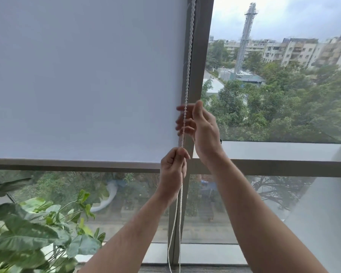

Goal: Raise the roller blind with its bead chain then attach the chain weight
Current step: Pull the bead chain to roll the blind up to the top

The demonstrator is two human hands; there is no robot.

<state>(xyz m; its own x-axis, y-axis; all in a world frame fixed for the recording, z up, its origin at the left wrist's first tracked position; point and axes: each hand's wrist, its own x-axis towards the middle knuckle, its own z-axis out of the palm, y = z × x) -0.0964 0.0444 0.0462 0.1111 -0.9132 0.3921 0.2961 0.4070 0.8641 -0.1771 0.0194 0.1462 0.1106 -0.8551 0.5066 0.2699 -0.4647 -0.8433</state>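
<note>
White bead chain (187, 75), taut, twisted, vertical

The roller blind (83, 79) is matt, smooth pale cloth. The bead chain (188, 62) looks like white plastic. The window frame (201, 56) is dull grey metal.

The blind (83, 79) hangs over the left pane, its bottom bar (73, 162) level with the frame's crossbar (283, 166), and the chain (187, 71) runs down along its right edge, in front of the mullion (202, 56). The right hand (200, 128) is at the chain just above the left hand (173, 167), which is closed around it; below, two strands hang down to the sill (205, 255). A plant (34, 229) stands at lower left, before the lower pane.
</note>
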